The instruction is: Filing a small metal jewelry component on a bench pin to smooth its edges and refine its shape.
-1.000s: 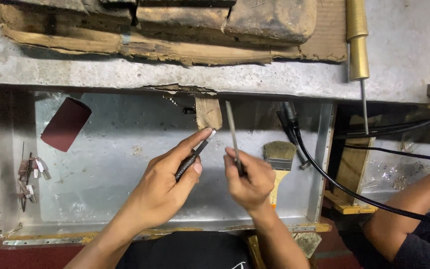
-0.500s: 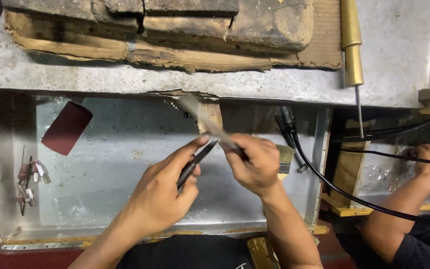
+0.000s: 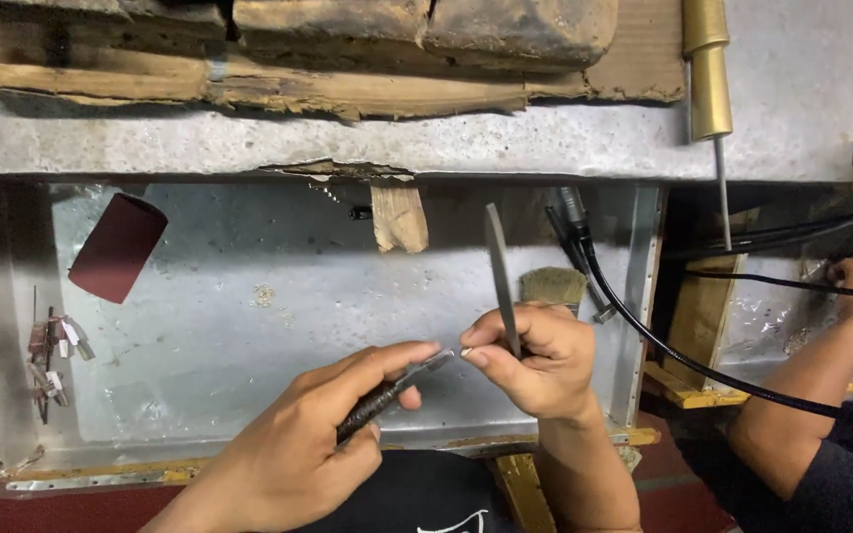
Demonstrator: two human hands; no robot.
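Left hand (image 3: 313,444) pinches pliers (image 3: 387,393); right hand (image 3: 535,360) holds file (image 3: 501,276) upright.

Light fell evenly from above, moderately bright. The grey metal ledge (image 3: 348,138) cast a dark shadow band onto the dented metal tray (image 3: 249,296) beneath. Focus was sharp; edges bowed slightly.

Left hand (image 3: 318,434) grips pliers (image 3: 387,393); right hand (image 3: 535,360) holds file (image 3: 501,276).
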